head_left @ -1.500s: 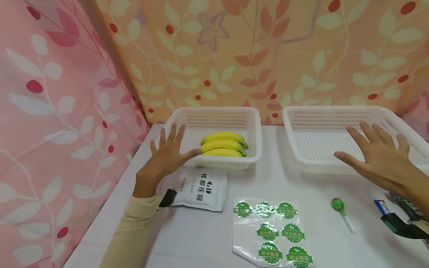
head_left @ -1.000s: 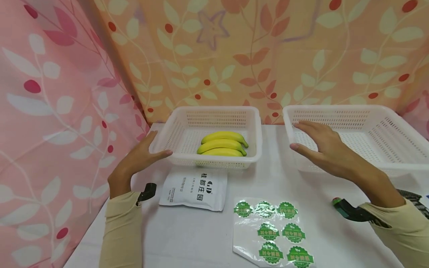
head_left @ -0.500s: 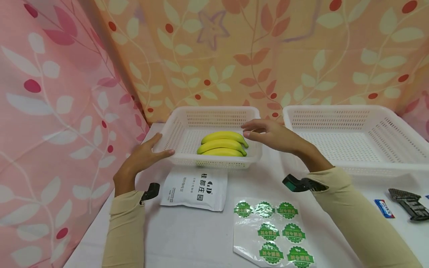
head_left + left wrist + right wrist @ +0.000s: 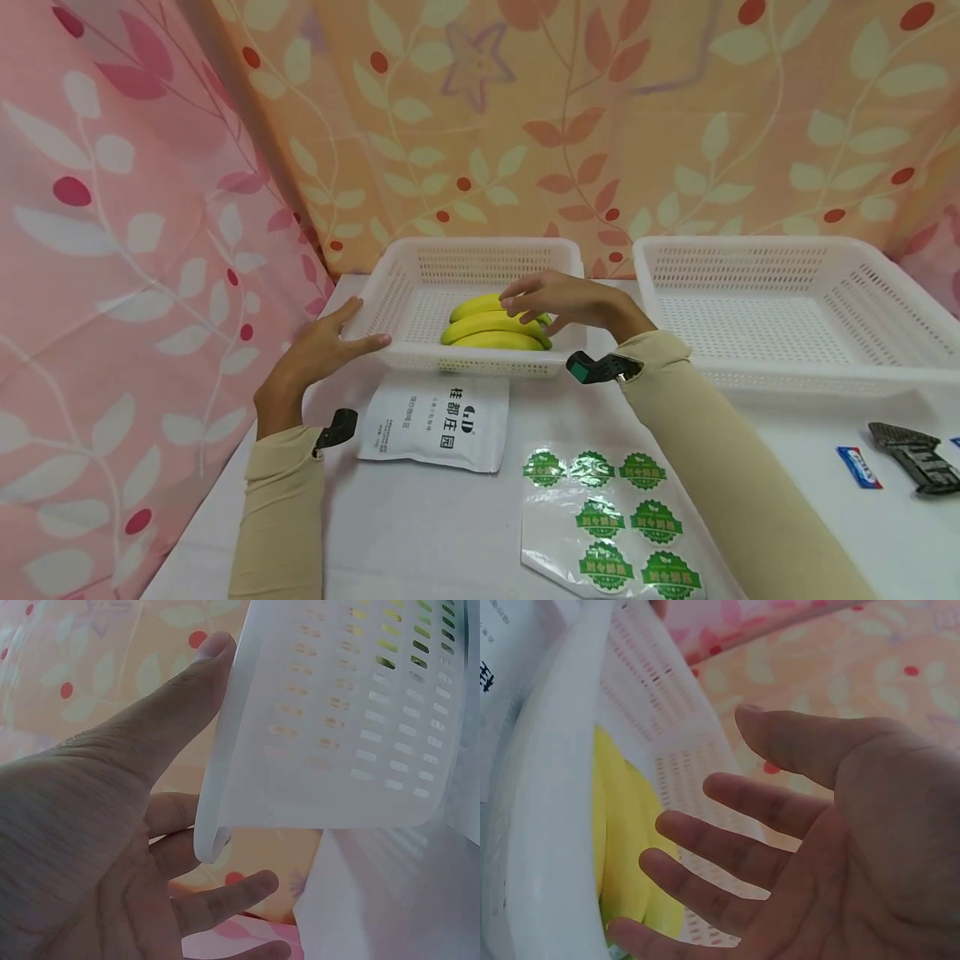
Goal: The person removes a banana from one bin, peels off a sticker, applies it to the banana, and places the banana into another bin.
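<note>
Three yellow bananas (image 4: 487, 325) lie side by side in the left white plastic basket (image 4: 480, 358). My right hand (image 4: 566, 298) hovers over their right ends with its fingers spread and loosely bent. In the right wrist view nothing is held by the right hand (image 4: 802, 855), and the bananas (image 4: 626, 832) show beyond its fingertips. At the basket's front left corner is my left hand (image 4: 311, 354), thumb stretched toward the rim. The left wrist view shows the thumb of the left hand (image 4: 82, 825) at the basket rim (image 4: 225, 750), other fingers spread and partly behind it.
A second white basket (image 4: 750, 329) stands at the right. A white pouch (image 4: 438, 421) lies before the left basket. In front is a sheet of green stickers (image 4: 555, 533). A small blue and red packet (image 4: 859, 467) and a black packet (image 4: 918, 458) lie at right.
My right hand has swept left from the right basket to above the bananas. The left hand drew back from over the left basket to its corner, then stayed. The lollipop is now hidden behind the right arm.
</note>
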{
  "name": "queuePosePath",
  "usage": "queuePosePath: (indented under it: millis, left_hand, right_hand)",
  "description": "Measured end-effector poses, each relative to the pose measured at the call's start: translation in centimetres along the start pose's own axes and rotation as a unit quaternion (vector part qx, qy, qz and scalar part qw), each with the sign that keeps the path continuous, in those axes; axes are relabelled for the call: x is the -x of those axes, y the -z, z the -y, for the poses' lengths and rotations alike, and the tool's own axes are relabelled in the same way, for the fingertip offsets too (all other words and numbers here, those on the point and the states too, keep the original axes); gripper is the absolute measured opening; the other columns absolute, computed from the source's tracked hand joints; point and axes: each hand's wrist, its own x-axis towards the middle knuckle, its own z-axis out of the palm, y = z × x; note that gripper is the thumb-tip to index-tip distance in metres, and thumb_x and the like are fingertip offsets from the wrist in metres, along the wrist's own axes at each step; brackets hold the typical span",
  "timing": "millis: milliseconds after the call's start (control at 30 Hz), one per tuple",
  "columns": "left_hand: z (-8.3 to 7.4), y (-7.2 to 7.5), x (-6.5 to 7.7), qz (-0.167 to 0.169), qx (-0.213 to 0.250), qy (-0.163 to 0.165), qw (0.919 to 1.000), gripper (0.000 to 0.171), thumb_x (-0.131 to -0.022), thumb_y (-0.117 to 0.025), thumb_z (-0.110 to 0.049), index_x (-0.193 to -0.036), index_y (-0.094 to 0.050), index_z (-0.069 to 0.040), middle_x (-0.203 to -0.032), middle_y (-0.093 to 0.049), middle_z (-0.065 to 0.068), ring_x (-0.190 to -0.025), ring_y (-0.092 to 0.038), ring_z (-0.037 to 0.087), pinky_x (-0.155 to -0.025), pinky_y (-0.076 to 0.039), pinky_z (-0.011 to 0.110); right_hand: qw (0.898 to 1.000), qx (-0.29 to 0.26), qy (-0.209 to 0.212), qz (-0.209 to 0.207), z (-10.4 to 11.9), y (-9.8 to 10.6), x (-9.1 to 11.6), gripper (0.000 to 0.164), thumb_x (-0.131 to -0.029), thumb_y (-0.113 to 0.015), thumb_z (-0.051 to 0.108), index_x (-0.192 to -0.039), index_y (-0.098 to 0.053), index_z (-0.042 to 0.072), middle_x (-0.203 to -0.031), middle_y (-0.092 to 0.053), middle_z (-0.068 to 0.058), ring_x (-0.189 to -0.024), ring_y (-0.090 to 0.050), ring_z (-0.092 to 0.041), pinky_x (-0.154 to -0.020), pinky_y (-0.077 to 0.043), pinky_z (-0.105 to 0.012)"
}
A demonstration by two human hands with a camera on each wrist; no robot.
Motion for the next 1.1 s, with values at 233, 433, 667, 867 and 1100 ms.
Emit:
queuePosePath:
  millis: [233,433,667,867,1100]
  left_hand:
    - [0.3,0.1,0.2,-0.005,-0.009,0.012,0.9999,0.116,-0.087,-0.070,-0.075,-0.171,-0.004,-0.030,-0.174,-0.020,0.026,-0.151,-0.030,0.056,-0.116,-0.030,0.077]
    - [0.2,0.1,0.2,-0.005,-0.009,0.016,0.9998,0.120,-0.084,-0.070,-0.080,-0.170,-0.003,-0.031,-0.174,-0.018,0.025,-0.152,-0.028,0.058,-0.115,-0.030,0.078]
    - [0.2,0.0,0.0,-0.003,-0.012,0.014,0.9998,0.117,-0.086,-0.070,-0.077,-0.170,-0.002,-0.032,-0.174,-0.017,0.025,-0.152,-0.027,0.058,-0.115,-0.029,0.079]
    - [0.3,-0.1,-0.1,-0.004,-0.016,0.008,0.9998,0.117,-0.086,-0.069,-0.078,-0.171,-0.003,-0.031,-0.174,-0.018,0.025,-0.151,-0.029,0.057,-0.115,-0.030,0.077]
    - [0.2,0.0,-0.2,-0.004,-0.017,0.007,0.9998,0.117,-0.086,-0.068,-0.079,-0.171,-0.003,-0.031,-0.174,-0.018,0.025,-0.151,-0.030,0.057,-0.114,-0.031,0.078]
  right_hand:
    - [0.999,0.009,-0.040,0.003,-0.1,-1.1,-1.8,0.055,-0.103,-0.064,0.036,-0.153,-0.055,0.015,-0.153,-0.058,-0.010,-0.141,-0.054,-0.035,-0.111,-0.046,-0.067]
    - [0.998,0.019,-0.067,0.004,-0.1,-1.6,-2.4,0.056,-0.101,-0.064,0.039,-0.151,-0.057,0.015,-0.153,-0.056,-0.012,-0.140,-0.052,-0.039,-0.110,-0.046,-0.067]
    - [0.994,0.028,-0.103,0.010,-0.1,-2.1,-2.8,0.057,-0.102,-0.068,0.038,-0.150,-0.054,0.011,-0.146,-0.054,-0.012,-0.136,-0.051,-0.035,-0.109,-0.049,-0.064]
    - [0.992,0.055,-0.114,-0.009,-0.1,-2.2,-2.8,0.054,-0.101,-0.072,0.033,-0.147,-0.058,0.008,-0.144,-0.055,-0.013,-0.132,-0.053,-0.033,-0.105,-0.054,-0.059]
    - [0.992,0.058,-0.114,-0.015,-0.1,-2.3,-2.6,0.050,-0.096,-0.079,0.015,-0.143,-0.062,0.010,-0.146,-0.051,-0.014,-0.126,-0.056,-0.035,-0.102,-0.057,-0.055]
